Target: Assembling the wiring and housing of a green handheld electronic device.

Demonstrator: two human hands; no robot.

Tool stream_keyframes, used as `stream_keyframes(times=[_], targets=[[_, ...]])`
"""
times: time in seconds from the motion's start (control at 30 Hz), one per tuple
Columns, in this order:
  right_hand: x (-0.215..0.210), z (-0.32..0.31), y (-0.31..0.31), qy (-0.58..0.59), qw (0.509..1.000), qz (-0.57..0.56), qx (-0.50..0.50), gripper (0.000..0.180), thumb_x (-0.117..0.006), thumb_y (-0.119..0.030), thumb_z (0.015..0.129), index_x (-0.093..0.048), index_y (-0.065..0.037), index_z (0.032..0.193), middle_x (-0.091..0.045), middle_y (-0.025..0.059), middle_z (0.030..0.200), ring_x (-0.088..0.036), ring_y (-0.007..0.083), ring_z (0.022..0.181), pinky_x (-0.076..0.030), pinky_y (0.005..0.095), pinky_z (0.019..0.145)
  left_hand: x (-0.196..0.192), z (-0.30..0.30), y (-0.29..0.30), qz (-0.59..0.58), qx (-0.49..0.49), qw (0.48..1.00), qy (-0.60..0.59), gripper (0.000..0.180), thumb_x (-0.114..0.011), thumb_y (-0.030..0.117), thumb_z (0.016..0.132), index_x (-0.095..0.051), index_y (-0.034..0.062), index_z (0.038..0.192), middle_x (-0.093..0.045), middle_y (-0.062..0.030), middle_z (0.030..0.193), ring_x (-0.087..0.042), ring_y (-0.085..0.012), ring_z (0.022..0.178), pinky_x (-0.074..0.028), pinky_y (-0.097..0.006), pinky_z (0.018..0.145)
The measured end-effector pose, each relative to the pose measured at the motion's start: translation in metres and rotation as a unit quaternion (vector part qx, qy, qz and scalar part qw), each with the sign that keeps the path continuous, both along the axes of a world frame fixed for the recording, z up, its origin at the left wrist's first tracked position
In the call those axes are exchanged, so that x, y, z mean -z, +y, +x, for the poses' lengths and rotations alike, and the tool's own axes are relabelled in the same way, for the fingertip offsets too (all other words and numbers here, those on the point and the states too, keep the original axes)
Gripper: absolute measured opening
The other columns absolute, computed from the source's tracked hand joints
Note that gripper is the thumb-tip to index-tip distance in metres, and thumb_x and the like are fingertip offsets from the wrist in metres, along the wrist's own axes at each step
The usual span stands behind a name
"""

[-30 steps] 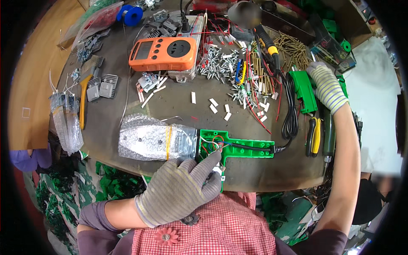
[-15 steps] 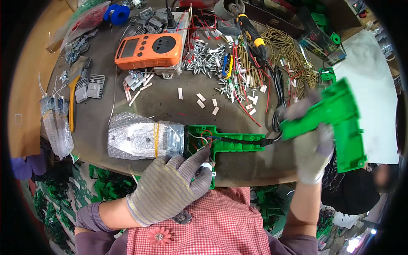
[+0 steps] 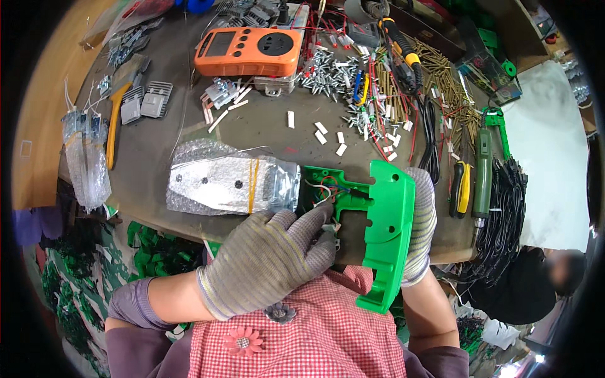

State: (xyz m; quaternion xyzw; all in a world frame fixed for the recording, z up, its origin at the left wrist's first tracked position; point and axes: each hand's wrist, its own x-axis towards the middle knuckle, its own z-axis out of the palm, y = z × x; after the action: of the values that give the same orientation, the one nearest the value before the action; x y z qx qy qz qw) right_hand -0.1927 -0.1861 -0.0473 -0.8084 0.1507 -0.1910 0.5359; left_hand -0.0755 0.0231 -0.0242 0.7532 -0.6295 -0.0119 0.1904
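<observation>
Here right hand (image 3: 421,227) fingers clasp green shell half (image 3: 387,236); left hand (image 3: 271,261) presses wired base (image 3: 331,192).

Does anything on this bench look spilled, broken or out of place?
Nothing looks broken. The oddest sight is the loose heap of silver screws and small white pieces scattered over the table. The green casing under the left hand lies open, wires showing; the right hand holds its green cover.
</observation>
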Motion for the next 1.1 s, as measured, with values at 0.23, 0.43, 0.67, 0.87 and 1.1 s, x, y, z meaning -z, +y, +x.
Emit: stream_keyframes(times=[0.23, 0.43, 0.67, 0.87, 1.1], targets=[[-0.001, 0.026, 0.001, -0.051, 0.893, -0.441, -0.079, 0.061, -0.075, -0.039, 0.074, -0.055, -0.003, 0.119, -0.056, 0.0202, 0.092, -0.056, 0.0398, 0.083, -0.044, 0.0494, 0.072, 0.008, 0.021, 0.026, -0.102, 0.01, 0.959, 0.264, 0.055, -0.082, 0.021, 0.068, -0.062, 0.0051, 0.117, -0.059, -0.0168, 0.122, -0.067, -0.036, 0.1, -0.058, -0.043, 0.084], [0.002, 0.015, 0.003, -0.024, 0.949, -0.313, -0.023, 0.063, -0.076, -0.046, 0.074, -0.058, -0.004, 0.116, -0.059, 0.0175, 0.097, -0.058, 0.0394, 0.087, -0.045, 0.0493, 0.076, 0.001, 0.019, 0.021, -0.094, 0.001, 0.969, 0.226, 0.057, -0.087, 0.025, 0.063, -0.065, 0.0077, 0.113, -0.058, -0.0151, 0.117, -0.066, -0.0336, 0.096, -0.057, -0.043, 0.08], [0.01, -0.01, -0.003, 0.073, 0.994, 0.069, 0.039, 0.078, -0.088, -0.037, 0.071, -0.051, -0.006, 0.134, -0.063, 0.0105, 0.111, -0.066, 0.0252, 0.1, -0.053, 0.0418, 0.086, 0.001, 0.0, 0.002, -0.041, -0.059, 0.993, 0.094, 0.044, -0.081, 0.029, 0.068, -0.069, 0.0124, 0.107, -0.062, -0.007, 0.109, -0.068, -0.0257, 0.088, -0.054, -0.04, 0.07], [0.008, -0.002, -0.003, 0.002, 0.98, -0.198, -0.02, 0.067, -0.081, -0.032, 0.076, -0.053, -0.005, 0.13, -0.062, 0.0143, 0.105, -0.063, 0.0331, 0.093, -0.051, 0.0434, 0.08, 0.003, 0.004, 0.004, -0.003, -0.058, 0.994, 0.09, 0.039, -0.076, 0.026, 0.071, -0.069, 0.0141, 0.107, -0.065, -0.0043, 0.102, -0.067, -0.0244, 0.084, -0.052, -0.04, 0.07], [-0.002, 0.02, 0.007, -0.035, 0.907, -0.418, -0.023, 0.062, -0.073, -0.045, 0.078, -0.056, 0.001, 0.115, -0.058, 0.0219, 0.1, -0.056, 0.0412, 0.089, -0.045, 0.0512, 0.078, 0.011, 0.0, 0.011, -0.078, -0.086, 0.978, 0.173, 0.077, -0.085, 0.025, 0.067, -0.055, 0.005, 0.134, -0.067, -0.0138, 0.104, -0.068, -0.03, 0.084, -0.053, -0.041, 0.073]])
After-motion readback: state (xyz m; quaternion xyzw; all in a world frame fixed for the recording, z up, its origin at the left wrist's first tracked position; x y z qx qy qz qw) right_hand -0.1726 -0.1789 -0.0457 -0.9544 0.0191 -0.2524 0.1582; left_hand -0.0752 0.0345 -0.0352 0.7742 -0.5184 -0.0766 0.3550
